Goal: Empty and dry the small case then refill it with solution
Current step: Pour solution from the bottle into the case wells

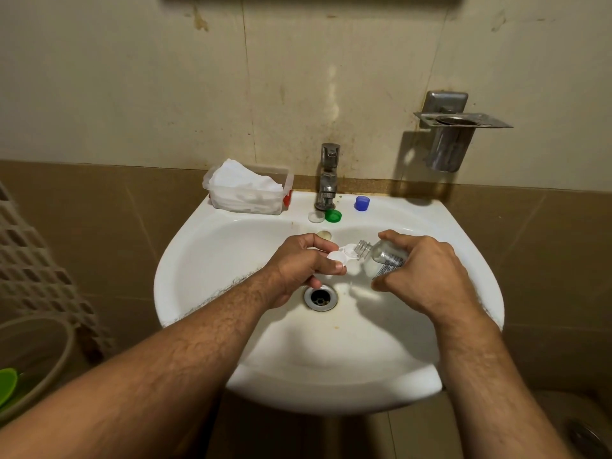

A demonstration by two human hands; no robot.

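My left hand (299, 265) pinches a small white two-well lens case (342, 255) over the white sink basin (231, 260), above the drain. My right hand (427, 270) grips a small clear solution bottle (381, 256), uncapped and tilted with its threaded neck over the case's right well. Part of the case is hidden under my left fingers. A white cap (316, 217) and a green cap (333, 215) lie on the sink ledge in front of the tap. A blue bottle cap (361, 203) stands on the ledge to the right of the tap.
A clear plastic box of white tissues (246, 192) sits on the ledge at the back left. The metal tap (328, 175) rises at the middle back. A metal cup holder (453, 134) is fixed to the wall at the right. The drain (320, 297) lies below my hands.
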